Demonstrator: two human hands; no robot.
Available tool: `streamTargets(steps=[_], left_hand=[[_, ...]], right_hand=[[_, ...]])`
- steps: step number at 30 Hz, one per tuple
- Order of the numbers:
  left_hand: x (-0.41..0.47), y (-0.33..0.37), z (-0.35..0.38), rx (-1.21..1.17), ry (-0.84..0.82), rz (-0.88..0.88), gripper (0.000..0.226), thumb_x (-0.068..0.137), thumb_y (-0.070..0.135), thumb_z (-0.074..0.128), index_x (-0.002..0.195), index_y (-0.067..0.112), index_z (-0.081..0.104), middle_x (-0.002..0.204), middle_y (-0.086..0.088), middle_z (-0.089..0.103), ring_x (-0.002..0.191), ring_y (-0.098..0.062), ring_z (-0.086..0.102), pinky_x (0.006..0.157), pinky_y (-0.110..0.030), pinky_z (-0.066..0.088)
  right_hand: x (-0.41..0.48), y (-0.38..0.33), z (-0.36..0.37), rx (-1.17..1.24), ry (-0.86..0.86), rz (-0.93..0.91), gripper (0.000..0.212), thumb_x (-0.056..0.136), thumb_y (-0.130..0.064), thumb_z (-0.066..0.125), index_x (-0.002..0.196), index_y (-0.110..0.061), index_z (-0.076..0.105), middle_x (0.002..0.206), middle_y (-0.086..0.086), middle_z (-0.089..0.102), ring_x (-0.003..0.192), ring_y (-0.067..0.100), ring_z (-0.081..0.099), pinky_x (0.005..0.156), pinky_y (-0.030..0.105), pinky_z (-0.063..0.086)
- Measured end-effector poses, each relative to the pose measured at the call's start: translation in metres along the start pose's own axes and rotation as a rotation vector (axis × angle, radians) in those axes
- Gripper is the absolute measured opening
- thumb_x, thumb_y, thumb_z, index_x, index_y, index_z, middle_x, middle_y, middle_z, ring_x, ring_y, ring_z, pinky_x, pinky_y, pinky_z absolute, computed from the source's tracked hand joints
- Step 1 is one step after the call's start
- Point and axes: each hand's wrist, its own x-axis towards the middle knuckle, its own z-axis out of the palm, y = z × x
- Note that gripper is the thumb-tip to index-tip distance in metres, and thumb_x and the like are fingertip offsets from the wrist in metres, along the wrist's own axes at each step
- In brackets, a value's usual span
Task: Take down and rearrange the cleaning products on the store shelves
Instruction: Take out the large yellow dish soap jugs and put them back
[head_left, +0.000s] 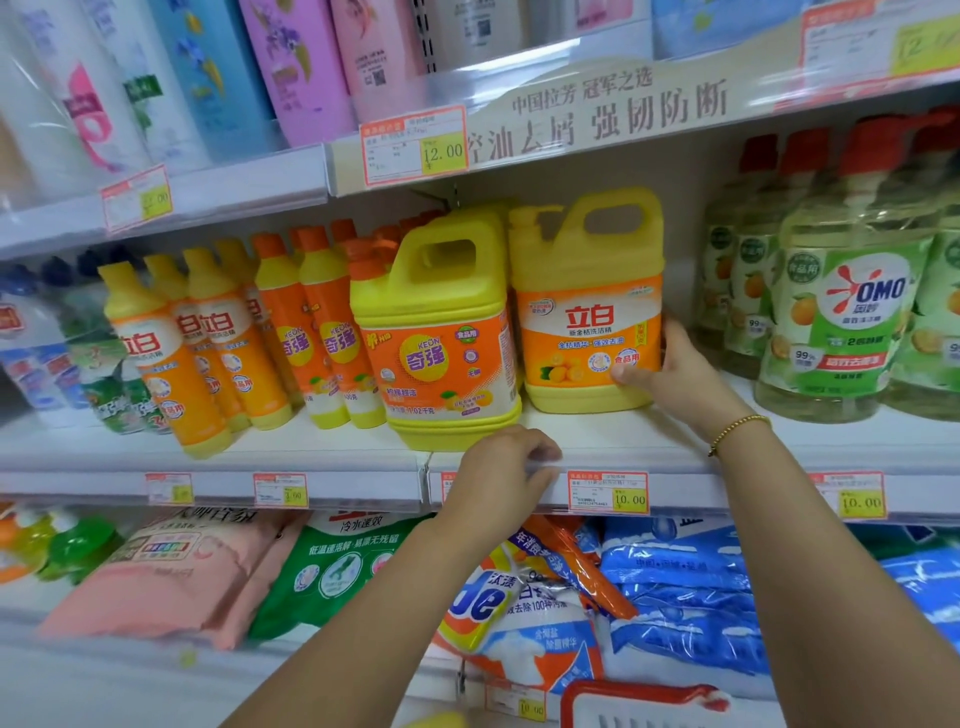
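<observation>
Just right of the frame's centre, the right hand (670, 371) grips the lower right corner of a yellow jug (587, 291), thumb on the label and fingers round its side. The jug stands upright on the shelf (322, 441), just beside a second jug (441, 332). Below, the left hand (498, 467) curls its fingers over the shelf's front lip.

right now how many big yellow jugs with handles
2: left jug by the shelf edge the left hand grips; right jug held by the right hand. Others may hide behind.
</observation>
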Motion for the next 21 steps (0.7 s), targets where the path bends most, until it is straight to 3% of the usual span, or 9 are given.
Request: streamTargets(steps=[3, 9, 12, 14, 16, 18, 19, 21], left_hand=[[0.0, -0.001, -0.001, -0.001, -0.011, 0.001, 0.024, 0.089, 0.015, 0.063, 0.113, 0.016, 0.067, 0.114, 0.001, 0.066, 0.106, -0.012, 0.058, 0.087, -0.018, 0.039], [-0.002, -0.003, -0.002, -0.026, -0.053, -0.004, 0.03, 0.089, 0.011, 0.062, 0.119, 0.015, 0.065, 0.12, -0.002, 0.064, 0.111, -0.017, 0.057, 0.096, -0.025, 0.043], [-0.013, -0.001, -0.008, -0.067, -0.057, -0.008, 0.044, 0.089, 0.01, 0.062, 0.133, 0.015, 0.055, 0.137, -0.003, 0.055, 0.125, -0.017, 0.049, 0.102, -0.015, 0.03], [-0.033, -0.002, -0.017, -0.156, 0.051, 0.003, 0.044, 0.09, 0.013, 0.063, 0.133, 0.015, 0.055, 0.137, 0.0, 0.054, 0.124, -0.009, 0.047, 0.099, -0.005, 0.025], [-0.068, -0.012, -0.028, -0.245, 0.18, -0.021, 0.026, 0.091, 0.019, 0.063, 0.117, 0.018, 0.065, 0.118, 0.008, 0.062, 0.107, 0.001, 0.052, 0.092, -0.003, 0.033], [-0.112, -0.037, -0.03, -0.279, 0.181, -0.113, 0.005, 0.089, 0.028, 0.062, 0.091, 0.026, 0.067, 0.092, 0.015, 0.065, 0.09, -0.002, 0.06, 0.083, -0.015, 0.047], [-0.135, -0.053, -0.027, -0.269, 0.133, -0.182, 0.005, 0.088, 0.031, 0.063, 0.084, 0.027, 0.065, 0.085, 0.014, 0.066, 0.085, -0.004, 0.062, 0.08, -0.021, 0.049], [-0.182, -0.092, -0.016, -0.214, -0.042, -0.387, 0.013, 0.084, 0.035, 0.07, 0.092, 0.025, 0.065, 0.096, 0.01, 0.065, 0.094, -0.006, 0.061, 0.084, -0.024, 0.046]], right_hand=[[0.0, 0.001, 0.001, -0.031, 0.011, 0.018, 0.076, 0.081, -0.014, 0.071, 0.142, -0.021, 0.027, 0.132, 0.002, 0.05, 0.118, 0.02, 0.05, 0.1, 0.041, 0.044], [-0.001, 0.0, 0.003, -0.055, 0.036, 0.025, 0.07, 0.083, -0.016, 0.069, 0.141, -0.02, 0.029, 0.133, 0.002, 0.051, 0.108, 0.014, 0.049, 0.093, 0.034, 0.043], [-0.007, -0.002, 0.007, -0.209, 0.061, 0.008, 0.065, 0.085, -0.021, 0.068, 0.139, -0.016, 0.032, 0.134, 0.007, 0.05, 0.112, 0.019, 0.051, 0.092, 0.032, 0.04], [-0.017, -0.004, 0.01, -0.419, 0.172, -0.029, 0.061, 0.085, -0.024, 0.068, 0.135, -0.01, 0.035, 0.133, 0.016, 0.048, 0.116, 0.031, 0.05, 0.091, 0.034, 0.039], [-0.033, -0.01, 0.016, -0.587, 0.361, -0.119, 0.052, 0.084, -0.025, 0.067, 0.124, -0.004, 0.042, 0.123, 0.022, 0.05, 0.109, 0.037, 0.052, 0.09, 0.04, 0.041], [-0.056, -0.019, 0.03, -0.634, 0.45, -0.328, 0.034, 0.085, -0.025, 0.064, 0.106, -0.004, 0.049, 0.099, 0.017, 0.056, 0.088, 0.031, 0.053, 0.077, 0.04, 0.04], [-0.069, -0.024, 0.041, -0.633, 0.398, -0.411, 0.026, 0.086, -0.026, 0.063, 0.098, -0.006, 0.051, 0.086, 0.011, 0.055, 0.078, 0.026, 0.051, 0.071, 0.038, 0.039], [-0.097, -0.027, 0.074, -0.625, 0.117, -0.437, 0.021, 0.085, -0.028, 0.065, 0.084, -0.011, 0.054, 0.067, 0.003, 0.054, 0.065, 0.021, 0.048, 0.062, 0.033, 0.037]])
